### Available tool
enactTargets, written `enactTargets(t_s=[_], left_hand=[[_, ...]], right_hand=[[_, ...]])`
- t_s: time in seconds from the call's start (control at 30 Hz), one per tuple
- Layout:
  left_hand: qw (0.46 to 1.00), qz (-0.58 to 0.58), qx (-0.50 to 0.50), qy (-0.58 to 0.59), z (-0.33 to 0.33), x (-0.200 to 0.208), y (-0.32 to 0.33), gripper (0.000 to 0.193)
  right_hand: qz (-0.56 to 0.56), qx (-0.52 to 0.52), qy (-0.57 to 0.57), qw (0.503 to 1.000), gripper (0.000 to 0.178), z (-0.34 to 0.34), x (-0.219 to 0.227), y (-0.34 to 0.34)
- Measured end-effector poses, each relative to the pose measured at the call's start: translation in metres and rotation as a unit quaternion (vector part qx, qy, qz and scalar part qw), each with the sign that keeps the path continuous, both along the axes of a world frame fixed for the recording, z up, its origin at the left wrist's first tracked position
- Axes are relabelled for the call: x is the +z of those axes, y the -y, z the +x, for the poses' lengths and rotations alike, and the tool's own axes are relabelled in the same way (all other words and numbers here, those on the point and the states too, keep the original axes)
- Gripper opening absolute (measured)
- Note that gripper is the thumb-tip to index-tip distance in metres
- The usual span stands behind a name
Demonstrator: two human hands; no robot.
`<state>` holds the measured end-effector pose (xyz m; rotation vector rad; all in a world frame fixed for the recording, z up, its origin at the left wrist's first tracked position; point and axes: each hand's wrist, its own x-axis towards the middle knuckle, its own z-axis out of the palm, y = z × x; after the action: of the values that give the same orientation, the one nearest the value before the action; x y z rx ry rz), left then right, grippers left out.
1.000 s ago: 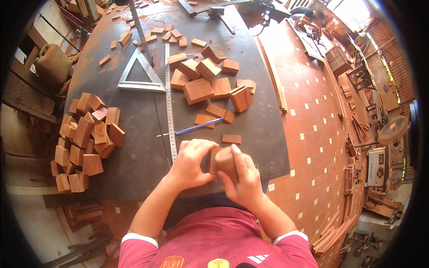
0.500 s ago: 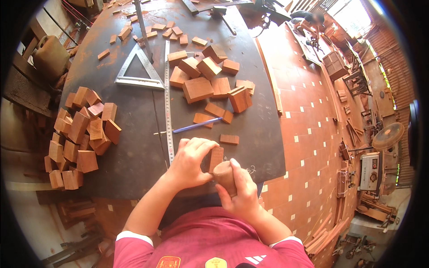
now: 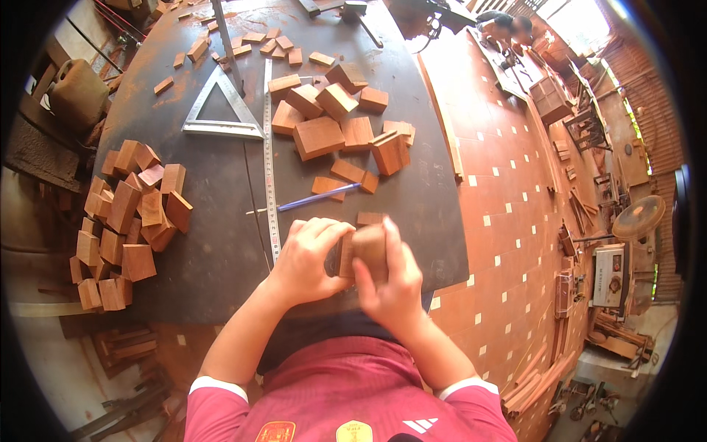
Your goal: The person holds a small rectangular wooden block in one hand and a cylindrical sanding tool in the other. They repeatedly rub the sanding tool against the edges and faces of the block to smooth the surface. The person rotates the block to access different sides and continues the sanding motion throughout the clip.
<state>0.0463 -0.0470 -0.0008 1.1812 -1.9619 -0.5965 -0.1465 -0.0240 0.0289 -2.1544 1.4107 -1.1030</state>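
Close to the table's near edge, my left hand [image 3: 309, 258] grips a small wooden block [image 3: 346, 255], held upright between thumb and fingers. My right hand [image 3: 395, 278] is closed around a rounded brown block [image 3: 370, 247], slightly blurred, pressed against or right beside the wooden block; its surface is too blurred to name its kind. Just beyond it lies another small wooden block [image 3: 371, 219], partly covered. A blue pen [image 3: 318, 197] rests ahead of my hands, across a long steel ruler [image 3: 269, 147] and near several loose wooden blocks [image 3: 319, 138].
A heap of wooden blocks [image 3: 121, 214] sits on the left of the dark table [image 3: 213, 184]. Farther off are a metal triangle square [image 3: 221, 132], small offcuts [image 3: 254, 37] and a hammer-like tool [image 3: 361, 13]. At the far right, a person [image 3: 504, 29] works at another bench.
My right hand has pushed the rounded block slightly forward along the wooden block. My left hand still grips the wooden block. The view has shifted a little.
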Motion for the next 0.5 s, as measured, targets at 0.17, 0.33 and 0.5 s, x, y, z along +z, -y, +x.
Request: enactTargets(t_s=[0.17,0.33,0.5], left_hand=[[1.000,0.010,0.009,0.009,0.001,-0.001,-0.003,0.068],[1.000,0.006,-0.015,0.006,-0.001,0.003,0.003,0.068],[1.000,0.006,0.009,0.005,-0.001,-0.002,0.001,0.065]], right_hand=[[0.014,0.026,-0.001,1.000,0.079,-0.002,0.005,-0.010],[0.003,0.041,-0.007,0.999,0.078,-0.005,0.012,-0.019],[0.004,-0.015,-0.017,1.000,0.077,0.009,0.008,0.005]])
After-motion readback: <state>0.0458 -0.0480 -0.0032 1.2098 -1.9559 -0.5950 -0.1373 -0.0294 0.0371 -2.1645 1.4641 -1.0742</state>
